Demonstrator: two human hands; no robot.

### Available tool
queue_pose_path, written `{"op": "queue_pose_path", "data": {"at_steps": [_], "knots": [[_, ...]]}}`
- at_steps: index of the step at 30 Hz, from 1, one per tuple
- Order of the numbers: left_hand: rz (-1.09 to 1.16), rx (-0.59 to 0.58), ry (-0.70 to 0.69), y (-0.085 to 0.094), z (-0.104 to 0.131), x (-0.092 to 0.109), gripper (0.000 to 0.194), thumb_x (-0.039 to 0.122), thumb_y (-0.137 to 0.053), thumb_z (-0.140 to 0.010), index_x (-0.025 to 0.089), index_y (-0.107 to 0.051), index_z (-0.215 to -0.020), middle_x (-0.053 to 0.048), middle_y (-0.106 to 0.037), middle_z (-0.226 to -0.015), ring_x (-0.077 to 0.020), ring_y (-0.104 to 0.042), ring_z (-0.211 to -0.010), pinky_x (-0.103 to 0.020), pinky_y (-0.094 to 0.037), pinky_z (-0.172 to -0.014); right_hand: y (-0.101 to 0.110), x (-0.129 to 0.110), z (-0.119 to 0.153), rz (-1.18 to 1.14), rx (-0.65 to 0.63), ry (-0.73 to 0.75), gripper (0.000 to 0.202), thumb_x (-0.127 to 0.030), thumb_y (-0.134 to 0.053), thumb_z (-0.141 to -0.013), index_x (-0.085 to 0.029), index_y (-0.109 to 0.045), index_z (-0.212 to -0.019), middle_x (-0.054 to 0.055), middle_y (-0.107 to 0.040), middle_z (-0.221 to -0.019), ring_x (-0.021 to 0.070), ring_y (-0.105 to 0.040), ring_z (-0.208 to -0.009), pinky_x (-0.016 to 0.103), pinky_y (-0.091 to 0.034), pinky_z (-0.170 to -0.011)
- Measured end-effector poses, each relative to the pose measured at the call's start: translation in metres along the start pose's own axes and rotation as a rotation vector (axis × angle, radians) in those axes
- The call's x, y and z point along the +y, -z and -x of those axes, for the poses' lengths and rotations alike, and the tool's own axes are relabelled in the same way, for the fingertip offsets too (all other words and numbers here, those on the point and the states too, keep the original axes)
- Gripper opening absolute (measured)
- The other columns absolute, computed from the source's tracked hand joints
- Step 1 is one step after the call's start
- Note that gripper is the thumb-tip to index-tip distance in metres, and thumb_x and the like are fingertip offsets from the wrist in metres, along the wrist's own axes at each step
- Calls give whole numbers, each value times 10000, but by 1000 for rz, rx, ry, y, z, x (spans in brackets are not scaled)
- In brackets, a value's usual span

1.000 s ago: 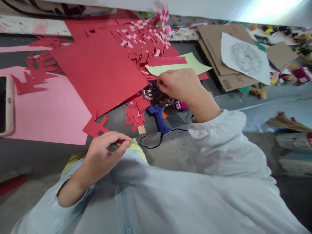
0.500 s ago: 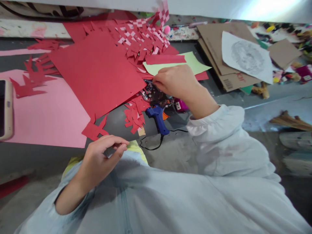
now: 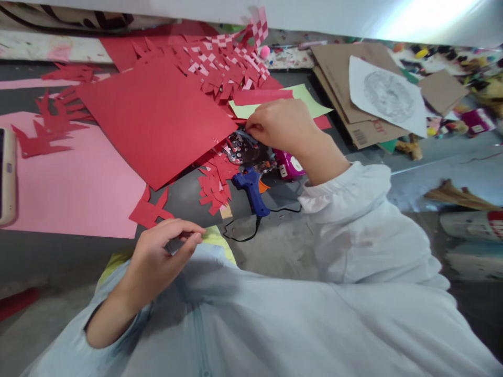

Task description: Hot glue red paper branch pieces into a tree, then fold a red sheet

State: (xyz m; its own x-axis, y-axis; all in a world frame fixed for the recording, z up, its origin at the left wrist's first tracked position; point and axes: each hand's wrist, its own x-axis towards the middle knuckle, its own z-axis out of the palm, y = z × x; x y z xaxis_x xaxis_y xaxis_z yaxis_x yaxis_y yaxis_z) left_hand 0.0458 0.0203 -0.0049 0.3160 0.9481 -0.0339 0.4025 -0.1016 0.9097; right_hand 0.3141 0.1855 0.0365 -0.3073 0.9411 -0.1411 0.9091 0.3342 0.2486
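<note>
My right hand (image 3: 283, 125) is closed in a pinch at the upper edge of a clear plastic bag of googly eyes (image 3: 238, 149). Its fingertips are partly hidden. Right of the bag lies a shiny purple packet (image 3: 288, 165), and below it a blue glue gun (image 3: 253, 193) with a black cord. My left hand (image 3: 163, 251) hovers at the table's front edge, loosely curved, its thumb tip near the fingertips and nothing visible between them. A red paper cutout (image 3: 147, 212) lies just beyond it. Between the hands is a pile of small red paper cutouts (image 3: 215, 183).
A large red sheet (image 3: 153, 115) overlaps pink paper (image 3: 82, 193), with a phone (image 3: 8, 178) at far left. Woven red-and-pink paper (image 3: 236, 57) lies behind. Light green paper (image 3: 314, 99) and cardboard (image 3: 341, 78) with a printed sheet (image 3: 387, 86) are to the right.
The view has shifted slightly, moving the table items a little left. My right hand stays at the bag, and more of the googly eyes and purple packet shows. My left hand is nearly still.
</note>
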Motion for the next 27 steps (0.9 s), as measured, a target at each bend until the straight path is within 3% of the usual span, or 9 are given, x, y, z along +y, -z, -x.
{"op": "queue_pose_path", "data": {"at_steps": [5,22,27], "knots": [[-10,-3,18,0,2,-1,144,309,-617,-861,227,-735,-857,-2,-740,-754,-122,-686,-666,-193,-526,-579,-5,-3,0,-5,-1,64,343,-210,-424,-904,-186,-734,-1047,95,-733,-1105,233,-616,-955,343,-245,-595],[-8,2,15,0,5,0,137,300,-619,-868,233,-738,-878,-2,-742,-778,-117,-691,-684,-189,-529,-590,-8,-20,5,75,-72,150,365,-207,-364,-944,-206,-724,-1004,97,-736,-1062,239,-633,-879,322,-226,-562],[-6,0,23,1,7,1,139,295,-615,-870,230,-737,-877,-5,-741,-773,-116,-689,-683,-191,-527,-595,-12,-19,3,92,-42,172,335,-172,-383,-920,-203,-714,-951,94,-740,-1029,229,-632,-853,319,-193,-561]]}}
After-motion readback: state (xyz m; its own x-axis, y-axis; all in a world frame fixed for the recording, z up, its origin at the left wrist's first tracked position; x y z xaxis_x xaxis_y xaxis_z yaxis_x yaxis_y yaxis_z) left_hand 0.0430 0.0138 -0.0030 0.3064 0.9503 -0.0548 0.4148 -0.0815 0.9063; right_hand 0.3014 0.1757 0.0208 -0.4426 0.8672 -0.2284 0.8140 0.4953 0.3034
